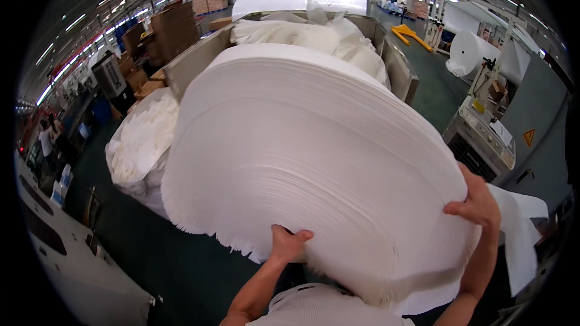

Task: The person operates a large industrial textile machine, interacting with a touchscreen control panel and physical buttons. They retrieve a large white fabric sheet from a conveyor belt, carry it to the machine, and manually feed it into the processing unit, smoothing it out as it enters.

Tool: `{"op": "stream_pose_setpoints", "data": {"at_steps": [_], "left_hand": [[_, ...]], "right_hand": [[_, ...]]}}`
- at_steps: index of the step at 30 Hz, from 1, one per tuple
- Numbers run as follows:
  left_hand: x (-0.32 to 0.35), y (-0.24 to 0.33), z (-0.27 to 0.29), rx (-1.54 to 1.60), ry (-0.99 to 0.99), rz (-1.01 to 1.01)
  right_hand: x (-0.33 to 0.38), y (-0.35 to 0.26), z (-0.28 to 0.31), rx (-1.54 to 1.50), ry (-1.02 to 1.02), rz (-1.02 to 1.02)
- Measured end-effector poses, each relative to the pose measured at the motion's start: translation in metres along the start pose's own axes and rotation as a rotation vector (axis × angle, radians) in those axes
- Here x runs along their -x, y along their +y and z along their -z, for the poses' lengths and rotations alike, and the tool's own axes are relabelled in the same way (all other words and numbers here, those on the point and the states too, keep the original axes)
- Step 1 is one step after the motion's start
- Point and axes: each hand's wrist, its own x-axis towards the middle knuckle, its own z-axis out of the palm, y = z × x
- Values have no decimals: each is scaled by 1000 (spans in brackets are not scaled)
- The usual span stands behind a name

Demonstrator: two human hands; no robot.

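Note:
A huge stack of thin white sheets, layered and curved like part of a cut roll, fills the middle of the view right in front of me. Its lower left edge is ragged and fringed. My left hand grips the lower edge, thumb on the face and fingers hidden behind the layers. At the right edge my right hand clasps the stack, thumb on the front and fingers wrapped round the outside. A loose white strip hangs beyond my right wrist.
Behind the stack, a grey-walled bin holds crumpled white material. A full white sack stands left. Large rolls and a control panel are right. A yellow pallet jack is farther off, and a pale machine stands lower left.

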Motion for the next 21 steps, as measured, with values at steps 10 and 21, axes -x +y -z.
{"op": "stream_pose_setpoints", "data": {"at_steps": [10, 21], "left_hand": [[-448, 118, -135, -362, -121, -290], [-963, -14, -384, -1251, -347, -380]], "right_hand": [[-290, 148, -106, -771, 520, -127], [-694, 346, -129, -61, 640, -765]]}}
